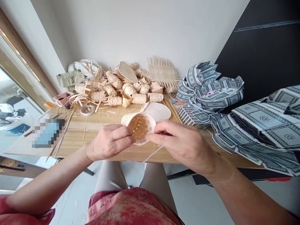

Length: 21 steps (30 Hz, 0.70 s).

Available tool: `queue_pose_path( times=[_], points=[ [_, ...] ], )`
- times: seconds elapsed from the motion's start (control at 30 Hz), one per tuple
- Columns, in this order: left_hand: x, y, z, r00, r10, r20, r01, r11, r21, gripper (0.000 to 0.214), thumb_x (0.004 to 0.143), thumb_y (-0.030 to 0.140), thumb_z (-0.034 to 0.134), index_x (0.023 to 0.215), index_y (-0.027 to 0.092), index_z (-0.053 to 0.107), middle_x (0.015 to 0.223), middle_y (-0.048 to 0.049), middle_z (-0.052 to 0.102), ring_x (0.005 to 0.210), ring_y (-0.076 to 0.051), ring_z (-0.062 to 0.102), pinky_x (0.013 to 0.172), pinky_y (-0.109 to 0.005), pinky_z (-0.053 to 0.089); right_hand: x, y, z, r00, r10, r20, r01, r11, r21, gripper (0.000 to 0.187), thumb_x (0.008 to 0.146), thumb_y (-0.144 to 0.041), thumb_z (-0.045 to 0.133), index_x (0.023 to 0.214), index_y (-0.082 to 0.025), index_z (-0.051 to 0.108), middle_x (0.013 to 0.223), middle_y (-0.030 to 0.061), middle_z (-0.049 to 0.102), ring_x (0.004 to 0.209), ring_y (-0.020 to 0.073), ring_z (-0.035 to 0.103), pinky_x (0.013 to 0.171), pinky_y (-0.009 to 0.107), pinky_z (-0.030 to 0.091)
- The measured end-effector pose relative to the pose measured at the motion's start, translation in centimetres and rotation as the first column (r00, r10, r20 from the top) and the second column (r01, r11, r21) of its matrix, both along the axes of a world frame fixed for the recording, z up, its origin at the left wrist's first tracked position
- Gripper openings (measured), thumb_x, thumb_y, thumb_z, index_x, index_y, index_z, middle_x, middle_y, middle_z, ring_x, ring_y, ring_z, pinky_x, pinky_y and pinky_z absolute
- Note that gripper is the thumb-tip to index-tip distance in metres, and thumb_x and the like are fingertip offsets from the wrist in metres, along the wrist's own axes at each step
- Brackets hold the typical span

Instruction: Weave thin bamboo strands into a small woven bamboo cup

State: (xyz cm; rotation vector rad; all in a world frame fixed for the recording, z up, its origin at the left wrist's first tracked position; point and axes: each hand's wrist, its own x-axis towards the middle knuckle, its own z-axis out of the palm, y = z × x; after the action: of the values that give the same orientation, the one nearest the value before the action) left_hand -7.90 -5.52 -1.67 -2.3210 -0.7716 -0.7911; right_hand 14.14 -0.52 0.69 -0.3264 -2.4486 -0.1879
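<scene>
Nearest, mottled pink cloth [131,207] over the lap, and just above it a left hand [110,143] and a right hand [185,144], both closed in a firm pinching grasp on a small woven bamboo basket [139,126], one at each side. Left fingers [123,134] curled across the near wall; right fingertips [159,128] pressed against the rim on the opposite side, neither hand clearly nearer. Basket's long axis tilted, open mouth turned up toward the head camera, woven floor visible inside, the whole piece held over the front edge of a light wooden table [77,142]. A thin white strand [153,153] trailing from under the right hand and down past that edge. Directly behind the basket, almost touching it, a pale oval disc [158,111]. Farther left on the tabletop, loose bamboo strips [63,139], a roll of tape [87,110], a pixelated blue object [48,132] and a pink case [62,99]. To the right, heaped sheets of printed paper [264,125] in a grey-green pattern, spreading over the table's right end. Farthest off, a pile of woven bamboo tubes [114,93] and a flat woven mat [162,73], propped before a white wall [131,31].
</scene>
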Motion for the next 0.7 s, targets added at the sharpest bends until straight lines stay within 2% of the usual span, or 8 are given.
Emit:
queue_pose_path(
  times=[0.37, 0.57, 0.7],
  points=[
    [0.12, 0.03, -0.24, 1.0, 0.0, 0.016, 0.0, 1.0, -0.005, 0.008, 0.087, 0.011, 0.044, 0.087, 0.016, 0.05, 0.071, 0.0003, 0.057, 0.055, -0.009, 0.052, 0.049, -0.021, 0.037, -0.19, 0.0, -0.29, 1.0, 0.005, 0.009, -0.004, 0.999, -0.051, 0.035, 0.092, -0.012, 0.034, 0.076, -0.017, 0.066, 0.068, 0.002, 0.057, 0.058, 0.0094, 0.052, 0.052, 0.02, 0.04],
    [0.09, 0.14, -0.37, 1.0, 0.005, 0.025, -0.005, 1.0, -0.013, 0.008, 0.087, 0.011, 0.044, 0.086, 0.016, 0.05, 0.072, 0.0006, 0.057, 0.055, -0.009, 0.052, 0.049, -0.021, 0.037, 0.01, 0.17, -0.43, 0.998, 0.03, -0.064, -0.03, 1.0, 0.006, 0.033, 0.088, -0.003, 0.036, 0.078, -0.016, 0.064, 0.073, 0.0029, 0.059, 0.064, 0.0098, 0.054, 0.054, 0.02, 0.041],
    [0.14, 0.16, -0.32, 1.0, 0.0, 0.029, 0.001, 1.0, -0.018, 0.007, 0.088, 0.013, 0.045, 0.087, 0.016, 0.05, 0.072, 0.0001, 0.057, 0.054, -0.009, 0.051, 0.048, -0.021, 0.037, -0.02, 0.19, -0.62, 0.998, 0.039, -0.052, -0.038, 0.999, 0.008, 0.029, 0.088, -0.004, 0.039, 0.077, -0.017, 0.063, 0.071, 0.0018, 0.058, 0.062, 0.0094, 0.053, 0.052, 0.02, 0.041]
  ],
)
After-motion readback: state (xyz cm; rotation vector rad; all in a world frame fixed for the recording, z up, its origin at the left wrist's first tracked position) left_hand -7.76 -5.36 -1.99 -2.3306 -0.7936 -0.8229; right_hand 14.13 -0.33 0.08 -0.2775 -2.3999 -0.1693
